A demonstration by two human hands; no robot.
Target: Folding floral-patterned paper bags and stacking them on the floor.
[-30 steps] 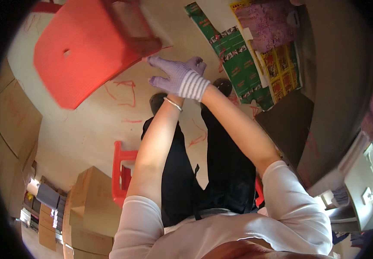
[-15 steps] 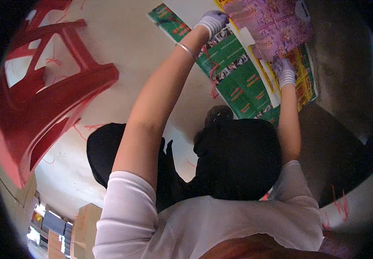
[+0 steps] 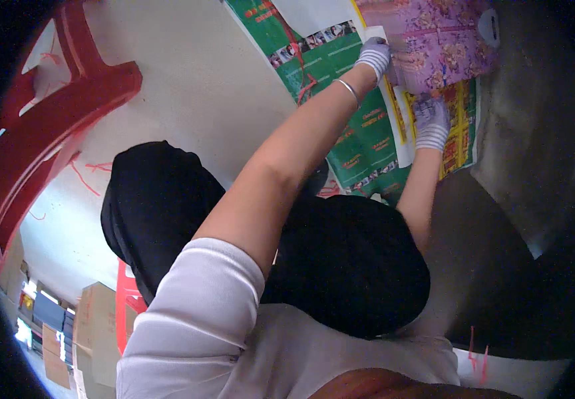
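A purple floral package [image 3: 437, 50] with a white handle piece at its right end lies over printed yellow and green sheets at the upper right. My left hand [image 3: 375, 54], in a purple glove with a striped cuff, is closed at the package's left edge, beside a small white flap [image 3: 374, 32]. At the near edge, the fingers of my right hand [image 3: 432, 123], gloved the same way, bend in against the package, their tips partly hidden. Beneath lies a green printed sheet [image 3: 367, 123] with rows of small pictures. A yellow printed sheet [image 3: 459, 123] shows right of my right hand.
Red plastic furniture [image 3: 68, 110] with curved legs stands at the left on the pale floor [image 3: 174, 73]. Loose red strings [image 3: 84, 176] lie about. Cardboard boxes [image 3: 96, 326] stand at the lower left. My black-clad knees [image 3: 354, 266] are in the foreground, with a dark surface at the right.
My left hand has moved right from over the green sheet to the package's left edge. My right hand stays at the near edge. The whole view has shifted, with my knees farther left.
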